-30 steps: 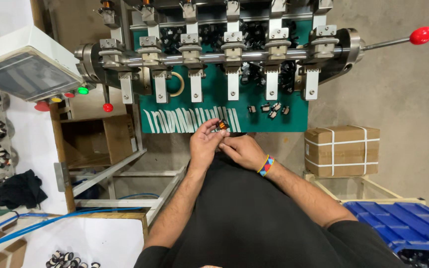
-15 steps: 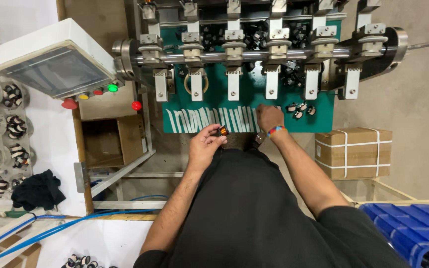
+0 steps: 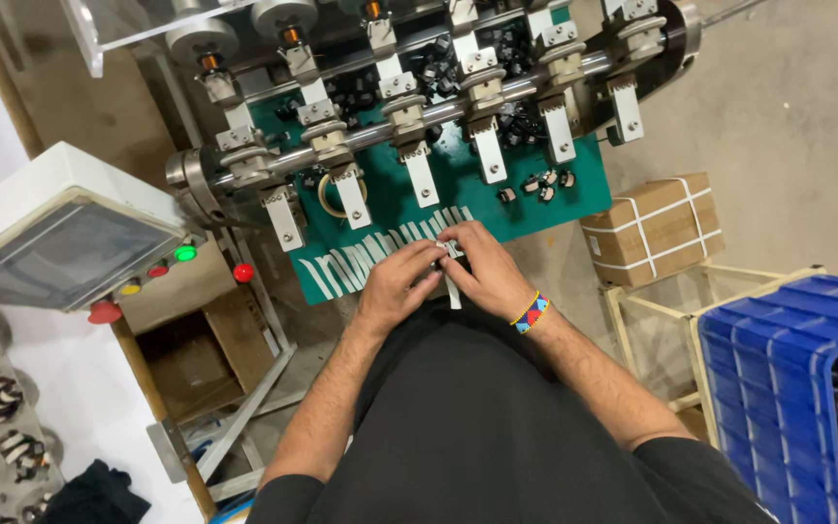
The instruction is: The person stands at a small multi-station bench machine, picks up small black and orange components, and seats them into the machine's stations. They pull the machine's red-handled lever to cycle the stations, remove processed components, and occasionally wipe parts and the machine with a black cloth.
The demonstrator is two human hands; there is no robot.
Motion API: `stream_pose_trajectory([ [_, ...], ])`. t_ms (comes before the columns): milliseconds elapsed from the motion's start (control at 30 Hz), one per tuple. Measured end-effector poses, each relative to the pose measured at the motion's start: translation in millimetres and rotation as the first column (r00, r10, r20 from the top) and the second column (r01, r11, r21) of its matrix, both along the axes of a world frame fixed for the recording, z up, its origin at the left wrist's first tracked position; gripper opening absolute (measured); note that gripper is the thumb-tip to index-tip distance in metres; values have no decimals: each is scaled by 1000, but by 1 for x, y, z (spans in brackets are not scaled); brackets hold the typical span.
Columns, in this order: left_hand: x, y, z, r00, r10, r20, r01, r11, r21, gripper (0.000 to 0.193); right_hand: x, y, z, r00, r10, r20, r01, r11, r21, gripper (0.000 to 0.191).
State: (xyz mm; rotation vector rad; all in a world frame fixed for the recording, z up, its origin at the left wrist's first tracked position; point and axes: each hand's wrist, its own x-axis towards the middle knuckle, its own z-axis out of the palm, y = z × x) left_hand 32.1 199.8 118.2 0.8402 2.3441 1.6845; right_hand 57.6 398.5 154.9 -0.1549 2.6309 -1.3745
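Observation:
Both my hands meet at the front edge of a green machine plate (image 3: 535, 209). My left hand (image 3: 395, 286) and my right hand (image 3: 482, 272) pinch a small part and a thin white strip (image 3: 453, 289) between their fingertips. The strip hangs down from my fingers. A row of similar white strips (image 3: 370, 257) lies along the plate's front edge, just left of my hands. My right wrist wears a beaded band (image 3: 531, 312). The small part itself is mostly hidden by my fingers.
A steel shaft with several white clamp blocks (image 3: 419, 175) spans the plate. Small black parts (image 3: 540, 184) lie on the plate. A control box with coloured buttons (image 3: 80, 252) stands left, a strapped carton (image 3: 652, 228) right, a blue crate (image 3: 788, 378) lower right.
My right hand came back from the black parts on the plate and joined my left hand. The view shifted left and tilted, and both hands now hold a white strip.

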Motion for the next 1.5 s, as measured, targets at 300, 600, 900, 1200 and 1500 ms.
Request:
stream_pose_trajectory([
  [300, -7, -4, -4, 997, 78, 24, -78, 997, 5, 35, 59, -3, -30, 860, -139, 491, 354, 855, -379, 23],
  [600, -2, 18, -42, 463, -285, 839, -313, 834, 455, 37, 29, 23, -14, 962, -207, -178, 212, 977, 7, 7],
  [900, 12, 69, -49, 245, -663, 707, -454, 566, 688, 42, 6, 79, -15, 935, -115, -336, 109, 993, -37, 16],
  [1200, 8, 158, -4, 935, 24, 354, -22, 1000, -9, 66, -5, 198, -42, 996, -17, 88, 40, 962, -271, 29],
  [1500, 28, 227, -16, 951, 54, 305, -50, 999, -22, 56, -3, 239, -25, 994, 109, -21, -106, 989, 101, 16],
])
